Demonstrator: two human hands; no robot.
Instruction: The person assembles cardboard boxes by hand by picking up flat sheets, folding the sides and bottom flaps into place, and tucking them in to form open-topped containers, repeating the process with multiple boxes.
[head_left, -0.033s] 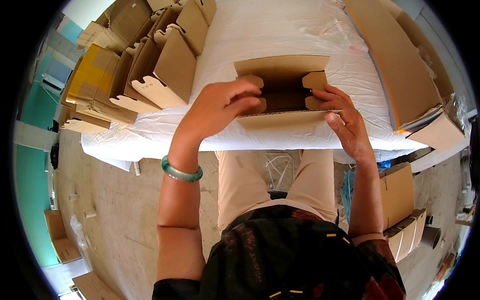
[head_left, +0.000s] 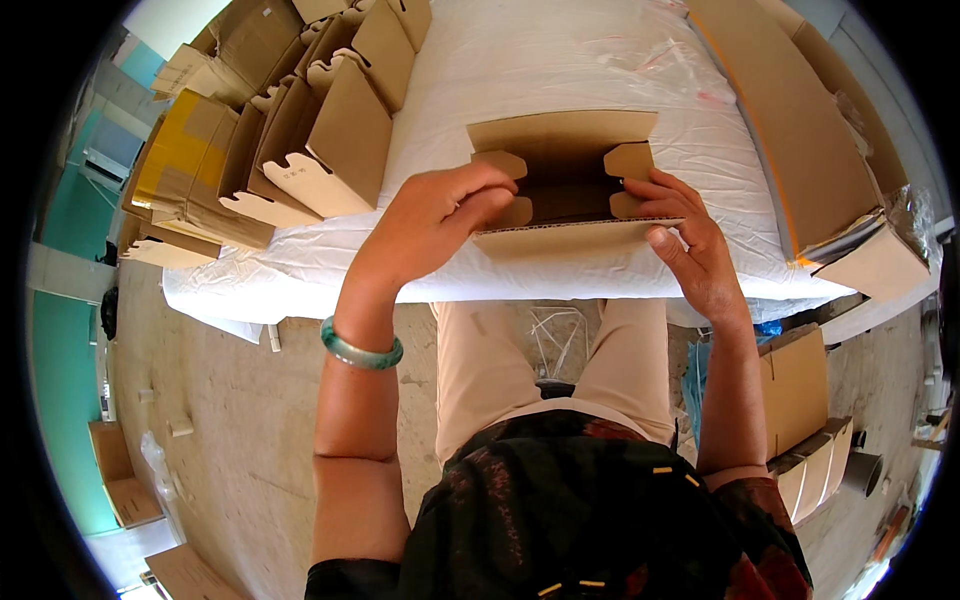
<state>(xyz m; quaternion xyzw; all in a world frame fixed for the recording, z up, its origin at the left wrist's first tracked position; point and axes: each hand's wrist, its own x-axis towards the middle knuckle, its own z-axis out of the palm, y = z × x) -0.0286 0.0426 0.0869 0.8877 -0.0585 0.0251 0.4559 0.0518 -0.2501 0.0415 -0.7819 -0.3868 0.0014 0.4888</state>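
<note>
A brown cardboard box (head_left: 565, 240) stands on the white-covered table in front of me, its top open and its inside dark. Small rounded flaps fold inward at its left and right ends. My left hand (head_left: 445, 210), below a green bangle (head_left: 360, 345), has its fingers bent around the left end, at the left flaps (head_left: 508, 163). At the other end, my right hand (head_left: 690, 235) holds the box's right edge, with the thumb by the near wall's corner and the fingers by the right flaps (head_left: 627, 160). The fingertips of both hands are partly hidden.
Several open cardboard boxes (head_left: 350, 135) line the table's left side, one with yellow tape (head_left: 185, 150). A long carton (head_left: 760, 120) borders the right side, near clear plastic (head_left: 670, 70). Below at right are more cartons (head_left: 797, 385) and a dark bin (head_left: 860, 473).
My left hand has shifted very slightly left, away from the box's opening. The right hand and the box look nearly still.
</note>
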